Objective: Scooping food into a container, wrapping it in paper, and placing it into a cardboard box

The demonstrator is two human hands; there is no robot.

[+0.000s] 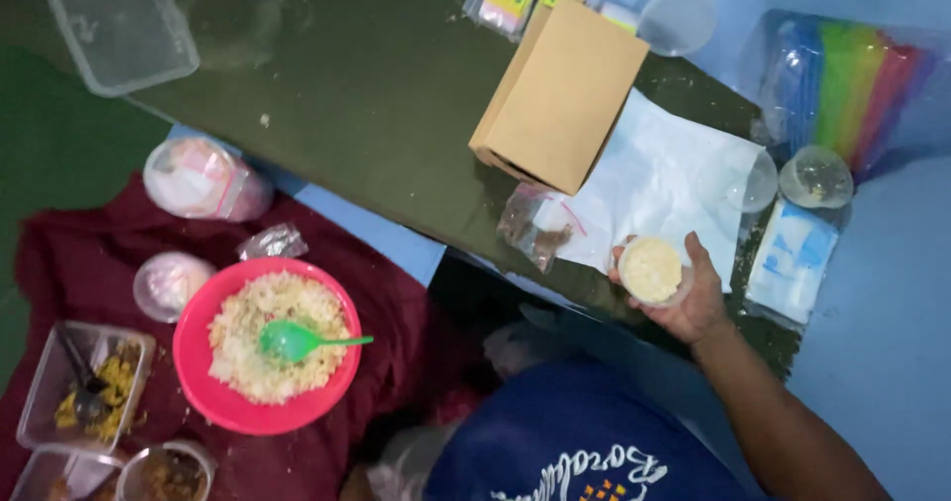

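Note:
My right hand (pixel 693 303) is wrapped around a small round clear cup (pixel 651 269) filled with pale rice-like food, held over the edge of a white sheet (pixel 664 179). My left hand is out of sight. At the lower left, a pink bowl (pixel 198 382) holds the same pale food, and a green spoon (pixel 297 340) lies in it. The bowl rests on a maroon cloth (pixel 386 313), well apart from my hand.
A brown cardboard box (pixel 560 95) lies beside the white sheet. Empty clear cups (pixel 815 176) and a clear lid (pixel 678 20) sit near a pack of coloured plastic items (pixel 852 80). Clear tubs (pixel 84 382) with dark food and a bagged container (pixel 198 177) surround the bowl.

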